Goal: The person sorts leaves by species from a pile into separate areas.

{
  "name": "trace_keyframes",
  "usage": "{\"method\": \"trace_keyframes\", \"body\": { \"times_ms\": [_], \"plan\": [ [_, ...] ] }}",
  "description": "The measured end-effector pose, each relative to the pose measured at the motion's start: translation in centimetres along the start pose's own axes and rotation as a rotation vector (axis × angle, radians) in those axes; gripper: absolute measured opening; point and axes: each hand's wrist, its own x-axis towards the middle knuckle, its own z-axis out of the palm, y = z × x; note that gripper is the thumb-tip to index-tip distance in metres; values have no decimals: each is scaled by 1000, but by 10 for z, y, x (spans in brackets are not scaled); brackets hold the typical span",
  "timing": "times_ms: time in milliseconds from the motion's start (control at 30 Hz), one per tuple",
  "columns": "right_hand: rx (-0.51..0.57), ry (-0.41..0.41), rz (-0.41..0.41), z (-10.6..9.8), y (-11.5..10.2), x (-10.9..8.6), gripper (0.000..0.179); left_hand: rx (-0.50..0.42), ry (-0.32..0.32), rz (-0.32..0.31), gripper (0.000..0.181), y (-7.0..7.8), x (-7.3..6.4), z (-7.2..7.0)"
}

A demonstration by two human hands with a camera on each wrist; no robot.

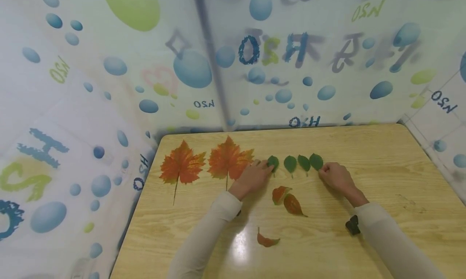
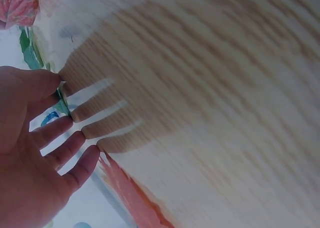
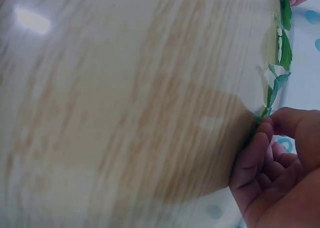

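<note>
Several small green leaves form a row near the table's far side. At the row's left end, my left hand [image 1: 253, 176] touches a green leaf [image 1: 273, 163] with its fingertips; in the left wrist view the fingers are spread and fairly straight, tips down on the wood. My right hand [image 1: 336, 177] pinches the lower edge of the rightmost green leaf [image 1: 316, 161] between thumb and forefinger, the other fingers curled in. Between these lie two more green leaves [image 1: 290, 164], the right one [image 1: 303, 162] close beside the pinched leaf.
Two large orange maple leaves [image 1: 183, 163] with long stems lie at the left, the second [image 1: 227, 157] partly behind my left hand. Two reddish leaves [image 1: 293, 204] lie below the row, and a curled one [image 1: 267, 241] nearer me. Patterned walls border the wooden table [image 1: 382, 157].
</note>
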Motion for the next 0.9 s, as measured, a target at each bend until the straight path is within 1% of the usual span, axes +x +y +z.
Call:
{"method": "trace_keyframes", "body": {
  "times_ms": [233,467,567,633,733,833,900],
  "plan": [
    [20,-8,-13,-1,0,-1,24,-20,-10,3,47,0,0,-1],
    [54,6,-18,-3,3,-1,25,-63,46,54,48,-3,-2,-3],
    [70,20,-7,-5,3,-2,27,-114,48,67,49,-5,-2,-3],
    [82,41,-2,-7,1,-3,30,-172,47,69,50,-7,-2,-3],
    [81,88,-13,-9,-5,-6,32,-284,68,62,48,-10,-5,-5],
    [87,120,-53,-9,-14,-8,32,-344,97,68,48,-12,-11,-7],
    [92,118,-102,-8,-21,-8,30,-349,109,84,46,-12,-18,-8]
  ]
}}
